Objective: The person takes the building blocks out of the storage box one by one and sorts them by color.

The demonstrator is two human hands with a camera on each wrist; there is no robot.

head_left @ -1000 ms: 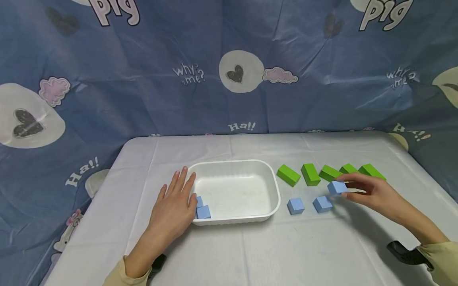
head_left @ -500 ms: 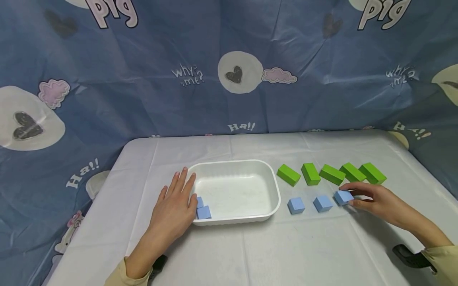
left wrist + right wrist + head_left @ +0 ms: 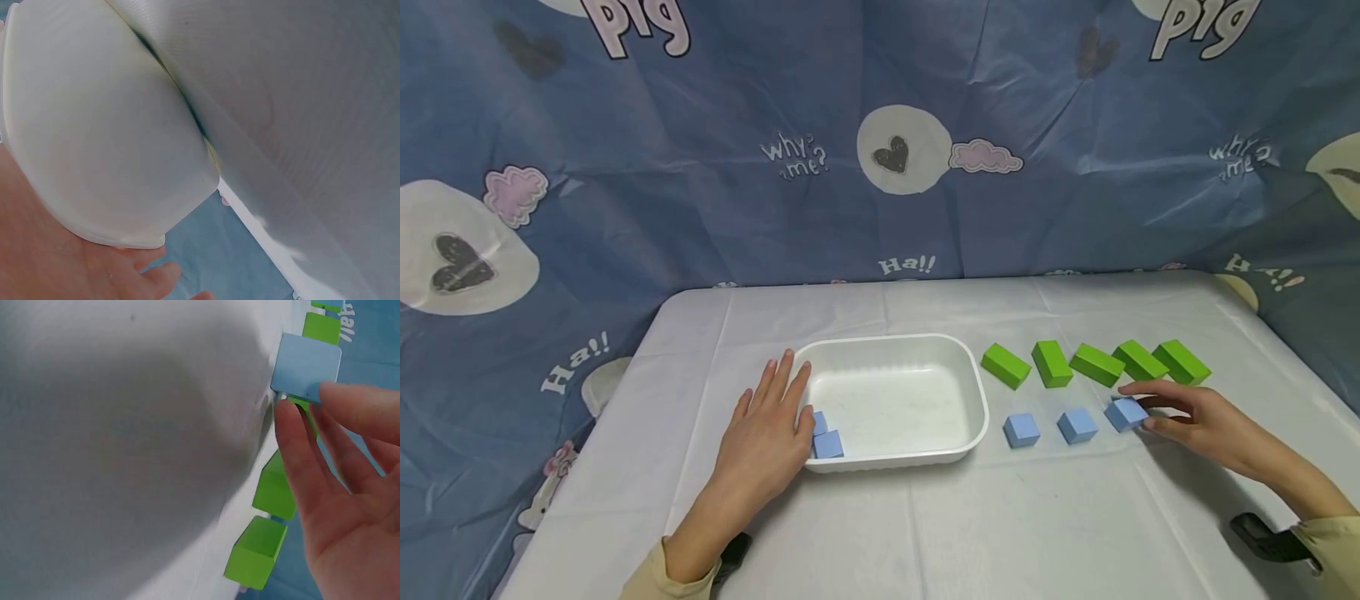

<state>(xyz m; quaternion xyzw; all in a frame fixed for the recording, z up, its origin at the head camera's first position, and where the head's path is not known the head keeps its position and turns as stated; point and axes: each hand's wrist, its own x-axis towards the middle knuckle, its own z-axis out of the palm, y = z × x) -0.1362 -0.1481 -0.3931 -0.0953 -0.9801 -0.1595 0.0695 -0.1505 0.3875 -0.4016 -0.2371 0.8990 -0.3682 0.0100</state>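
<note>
My left hand [image 3: 767, 437] lies with straight, spread fingers on the left end of the white tray [image 3: 891, 458], whose wall fills much of the left wrist view. Two light blue cubes [image 3: 828, 445] sit in the tray's near left corner, partly covered by that hand. With thumb and fingertips, my right hand [image 3: 1213, 429] holds another light blue cube [image 3: 1126, 414] at the table, to the tray's right. In the right wrist view, the thumb [image 3: 359, 409] overlaps a corner of this blue cube [image 3: 306, 365]; whether the other fingertips touch it is unclear.
Two more blue cubes, a left one [image 3: 1021, 430] and a right one [image 3: 1077, 426], stand between tray and right hand. Several green blocks [image 3: 1097, 365] lie in a row behind them. A blue patterned cloth [image 3: 820, 225] hangs behind the white-covered table [image 3: 985, 533].
My right hand has lowered the blue cube and shifted it rightward, to the end of the blue row. The left hand and tray have stayed put.
</note>
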